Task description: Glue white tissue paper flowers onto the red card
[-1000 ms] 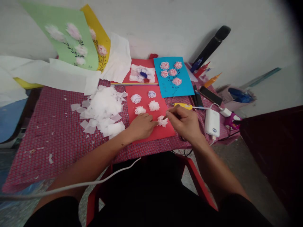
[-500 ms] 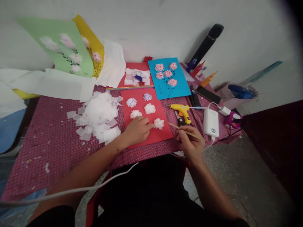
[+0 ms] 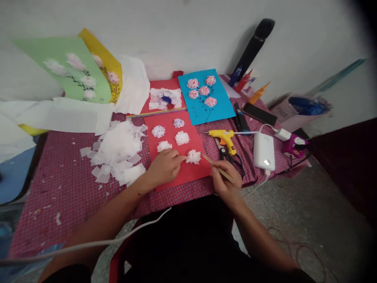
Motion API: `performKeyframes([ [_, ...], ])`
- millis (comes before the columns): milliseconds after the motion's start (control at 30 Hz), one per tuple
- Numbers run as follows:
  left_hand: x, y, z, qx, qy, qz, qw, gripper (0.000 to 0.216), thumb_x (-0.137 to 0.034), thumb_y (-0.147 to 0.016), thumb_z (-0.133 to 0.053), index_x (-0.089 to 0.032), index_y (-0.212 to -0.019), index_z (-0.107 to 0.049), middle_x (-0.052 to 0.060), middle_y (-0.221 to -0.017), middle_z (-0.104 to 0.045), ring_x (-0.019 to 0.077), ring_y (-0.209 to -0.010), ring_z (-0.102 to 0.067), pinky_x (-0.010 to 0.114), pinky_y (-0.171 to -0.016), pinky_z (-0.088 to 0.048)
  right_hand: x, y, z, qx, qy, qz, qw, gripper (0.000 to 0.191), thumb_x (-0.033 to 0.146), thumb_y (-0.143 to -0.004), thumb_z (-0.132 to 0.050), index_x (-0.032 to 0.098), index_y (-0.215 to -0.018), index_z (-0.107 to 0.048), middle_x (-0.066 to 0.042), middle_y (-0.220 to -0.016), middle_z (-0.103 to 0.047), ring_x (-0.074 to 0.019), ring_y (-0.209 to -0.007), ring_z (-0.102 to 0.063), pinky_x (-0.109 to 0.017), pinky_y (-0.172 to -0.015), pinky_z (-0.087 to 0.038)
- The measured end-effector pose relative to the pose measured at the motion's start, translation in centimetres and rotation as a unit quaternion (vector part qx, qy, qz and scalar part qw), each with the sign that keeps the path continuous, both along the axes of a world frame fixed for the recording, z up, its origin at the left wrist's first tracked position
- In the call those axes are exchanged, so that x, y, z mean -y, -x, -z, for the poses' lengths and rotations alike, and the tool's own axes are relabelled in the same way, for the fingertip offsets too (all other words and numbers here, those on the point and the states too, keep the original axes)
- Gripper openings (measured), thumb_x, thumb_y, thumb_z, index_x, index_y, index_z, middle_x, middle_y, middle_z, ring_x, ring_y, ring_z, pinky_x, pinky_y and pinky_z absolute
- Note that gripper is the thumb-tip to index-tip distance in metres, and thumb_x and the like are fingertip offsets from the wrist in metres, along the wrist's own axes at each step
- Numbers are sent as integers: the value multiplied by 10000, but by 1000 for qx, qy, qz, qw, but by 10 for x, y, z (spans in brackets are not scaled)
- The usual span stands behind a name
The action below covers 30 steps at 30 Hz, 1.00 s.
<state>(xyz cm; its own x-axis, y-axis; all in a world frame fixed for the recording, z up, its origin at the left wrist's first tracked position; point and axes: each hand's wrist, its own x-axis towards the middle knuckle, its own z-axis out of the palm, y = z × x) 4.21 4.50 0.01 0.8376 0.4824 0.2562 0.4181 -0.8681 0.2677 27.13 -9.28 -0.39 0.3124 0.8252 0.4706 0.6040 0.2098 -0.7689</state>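
Observation:
My left hand [image 3: 164,167] rests on a red sheet of card [image 3: 179,173], its forefinger pressed against the side of a white tissue flower [image 3: 193,156] near the card's front edge. My right hand [image 3: 224,184] grips a thin wooden stick [image 3: 217,167] whose tip points at that flower from the right. Several more small tissue flowers, among them one at the middle of the card [image 3: 182,137], lie further back on it.
A heap of white tissue squares [image 3: 118,150] lies left of the card. A yellow glue gun [image 3: 224,136], scissors [image 3: 226,153], a white power bank [image 3: 263,151] and a blue card with pink flowers [image 3: 204,94] sit to the right and behind. Green and yellow flower cards [image 3: 73,70] lean against the wall.
My right hand has drawn back from the flower toward the table's front edge with the stick. The left hand has stayed at the flower. The view has shifted slightly.

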Motion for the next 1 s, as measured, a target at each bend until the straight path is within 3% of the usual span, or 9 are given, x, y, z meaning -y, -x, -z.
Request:
performKeyframes([
  [167,-2,2,2,60,14,-24,998,264,-112,-928,-494,-188,-1080,-696,93,-1018,-668,225,-968,-595,391,-903,-540,-7,3,-11,41,-10,-21,999,145,172,-931,-592,258,-1019,-669,-60,-899,-709,-227,-800,-693,-397,-732,-570],
  [367,5,-9,-10,21,-7,-12,1000,433,-190,-979,-504,-199,-1404,-588,159,-1330,-579,282,-1208,-544,488,-1061,-491,-12,4,-9,49,-37,-3,998,195,136,-930,-584,253,-1060,-671,-68,-928,-707,-229,-833,-700,-405,-775,-582],
  [467,7,-13,-14,-9,-8,-2,1000,434,-226,-985,-518,-193,-1412,-590,172,-1437,-520,314,-1317,-492,518,-1128,-446,-12,3,-6,48,-24,-1,999,207,138,-931,-581,260,-1074,-666,-73,-950,-705,-239,-860,-701,-416,-785,-585],
  [633,6,-12,-14,-21,-6,-5,1000,355,-246,-990,-523,-175,-1317,-643,172,-1435,-534,316,-1314,-495,525,-1140,-437,-11,3,-8,50,-9,-44,998,231,111,-933,-569,263,-1084,-654,-65,-935,-699,-226,-847,-694,-401,-774,-583],
  [833,5,-12,-12,-2,-1,-5,1000,318,-243,-980,-539,-189,-1271,-653,149,-1403,-566,302,-1278,-532,517,-1126,-451,-10,1,-14,55,-43,-21,997,238,95,-925,-587,250,-1091,-656,-63,-934,-700,-218,-839,-696,-389,-773,-586],
  [1000,5,-12,-12,21,2,-3,1000,294,-223,-959,-568,-190,-1230,-675,148,-1377,-590,308,-1250,-556,522,-1105,-470,-4,6,-8,65,-77,-47,994,296,59,-913,-599,228,-1151,-649,-66,-963,-707,-212,-871,-702,-382,-780,-600],
])
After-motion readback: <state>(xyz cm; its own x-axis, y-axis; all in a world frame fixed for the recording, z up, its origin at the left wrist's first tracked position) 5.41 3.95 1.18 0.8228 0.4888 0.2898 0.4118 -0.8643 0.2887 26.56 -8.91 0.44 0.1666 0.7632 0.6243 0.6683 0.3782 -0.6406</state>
